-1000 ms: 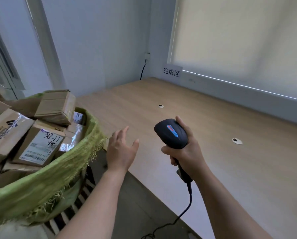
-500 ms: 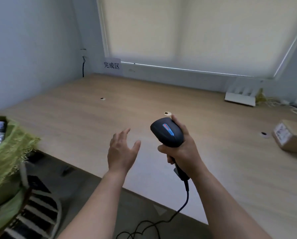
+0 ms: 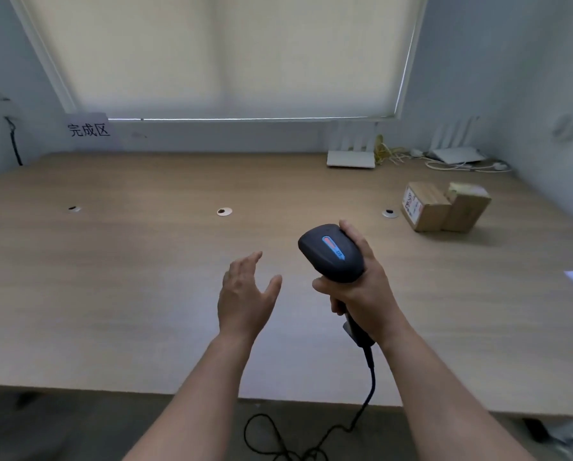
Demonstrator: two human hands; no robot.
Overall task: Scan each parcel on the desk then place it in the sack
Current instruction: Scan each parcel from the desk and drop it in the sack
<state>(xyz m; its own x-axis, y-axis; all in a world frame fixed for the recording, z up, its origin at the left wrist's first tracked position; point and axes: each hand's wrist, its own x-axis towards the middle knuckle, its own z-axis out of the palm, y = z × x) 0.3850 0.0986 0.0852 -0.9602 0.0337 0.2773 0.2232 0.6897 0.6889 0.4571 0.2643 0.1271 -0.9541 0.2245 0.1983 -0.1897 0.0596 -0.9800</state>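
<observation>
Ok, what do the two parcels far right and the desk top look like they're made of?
Both parcels look like plain brown corrugated cardboard, matte; the left one carries a white printed label. The desk looks like light wood-grain laminate, smooth with a low sheen, though solid wood can't be ruled out.

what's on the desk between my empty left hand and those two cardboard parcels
In the head view, the black handheld scanner gripped by the right hand sits between the left hand and the two brown cardboard parcels; beyond it, bare wooden desk.
</observation>
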